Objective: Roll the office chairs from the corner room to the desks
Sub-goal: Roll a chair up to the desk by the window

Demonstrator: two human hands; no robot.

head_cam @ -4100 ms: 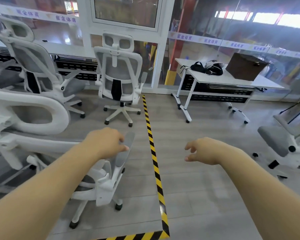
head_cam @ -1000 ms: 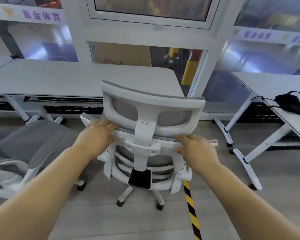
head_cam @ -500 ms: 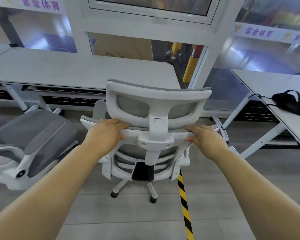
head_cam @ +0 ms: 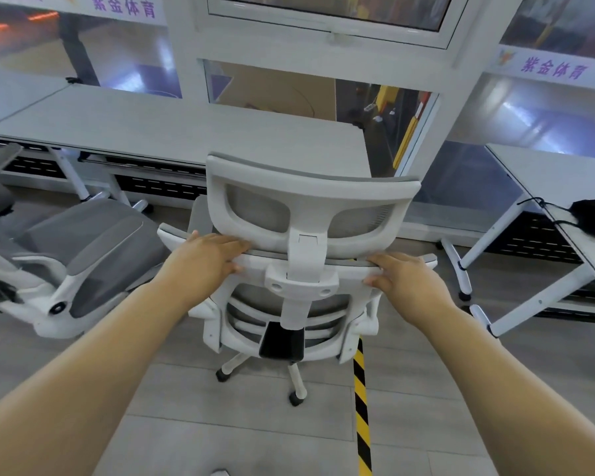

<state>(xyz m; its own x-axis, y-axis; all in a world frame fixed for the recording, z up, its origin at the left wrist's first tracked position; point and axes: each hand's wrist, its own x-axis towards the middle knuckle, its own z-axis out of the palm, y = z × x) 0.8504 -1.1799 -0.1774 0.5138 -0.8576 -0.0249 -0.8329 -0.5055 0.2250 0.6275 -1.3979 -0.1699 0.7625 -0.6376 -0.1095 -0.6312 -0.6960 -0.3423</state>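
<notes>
Gripping the top rail of the white office chair (head_cam: 310,214) at frame centre, both hands, left (head_cam: 203,259) and right (head_cam: 404,280), face the worktop (head_cam: 172,132).

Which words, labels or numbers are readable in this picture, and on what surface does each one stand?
"紫金体育" in purple characters, on the white banner strip across the left glass wall.
"紫金体育" in purple characters, on the white banner strip across the right glass wall.
A small logo beside the right text is too blurred to read.
The white mesh office chair shows no readable label.
</notes>
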